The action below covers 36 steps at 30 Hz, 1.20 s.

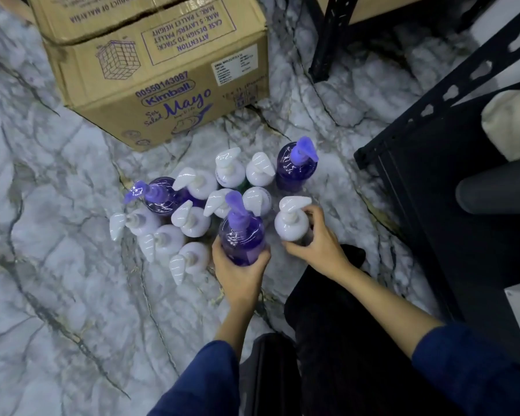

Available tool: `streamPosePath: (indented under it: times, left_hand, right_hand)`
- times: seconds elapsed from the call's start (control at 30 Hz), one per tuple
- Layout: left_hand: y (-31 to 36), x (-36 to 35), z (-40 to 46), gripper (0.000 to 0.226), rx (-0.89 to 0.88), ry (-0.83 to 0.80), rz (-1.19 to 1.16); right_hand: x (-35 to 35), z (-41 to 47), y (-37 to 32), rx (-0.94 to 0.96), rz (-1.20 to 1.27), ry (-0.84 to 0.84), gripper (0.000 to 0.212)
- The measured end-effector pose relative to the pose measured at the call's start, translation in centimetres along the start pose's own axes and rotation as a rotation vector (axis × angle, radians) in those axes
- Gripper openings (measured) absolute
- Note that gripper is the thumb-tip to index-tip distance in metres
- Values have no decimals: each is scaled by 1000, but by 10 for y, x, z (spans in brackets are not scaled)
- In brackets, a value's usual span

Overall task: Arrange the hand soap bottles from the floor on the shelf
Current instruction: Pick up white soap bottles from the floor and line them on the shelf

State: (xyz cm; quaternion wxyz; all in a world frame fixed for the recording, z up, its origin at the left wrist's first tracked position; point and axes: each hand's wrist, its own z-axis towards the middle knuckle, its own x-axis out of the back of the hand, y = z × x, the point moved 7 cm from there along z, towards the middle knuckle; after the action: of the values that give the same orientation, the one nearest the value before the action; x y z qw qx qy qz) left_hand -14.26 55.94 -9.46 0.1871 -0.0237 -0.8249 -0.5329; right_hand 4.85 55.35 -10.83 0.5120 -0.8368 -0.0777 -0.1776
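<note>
Several pump bottles of hand soap stand in a cluster on the marble floor (57,265). My left hand (237,268) grips a purple bottle (242,235) at the near edge of the cluster. My right hand (315,238) grips a white bottle (291,222) just to its right. Another purple bottle (296,166) stands at the far right, and a third (158,193) at the far left. White bottles (192,220) fill the space between them. The black metal shelf (433,175) stands to the right.
A brown cardboard box (162,70) printed "Kimball Mayo" sits on the floor beyond the bottles. A black shelf leg (327,40) rises at the top right. My dark-clothed legs (327,325) are below my arms. A grey cylinder (496,190) and a cream item (514,121) lie on the shelf.
</note>
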Motion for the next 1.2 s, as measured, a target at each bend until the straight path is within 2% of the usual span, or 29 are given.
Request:
streamPosePath:
  times: [0.2, 0.37, 0.5, 0.67, 1.03, 1.2]
  left_hand:
    - [45, 9, -20, 86, -96, -12, -128]
    - [101, 15, -31, 90, -255, -105, -191]
    - [144, 22, -39, 97, -350, -113, -266]
    - [219, 28, -56, 97, -487, -161, -368]
    - [400, 50, -132, 98, -864, -291, -526]
    - [462, 60, -180, 99, -915, -349, -522]
  right_hand:
    - [20, -24, -42, 126, 93, 140, 62]
    - [42, -36, -88, 192, 138, 222, 73]
    - [72, -47, -137, 284, 148, 283, 73]
    - [121, -77, -199, 398, 178, 461, 73]
    - [241, -203, -340, 684, 290, 845, 69]
    - [291, -272, -393, 798, 297, 1004, 69]
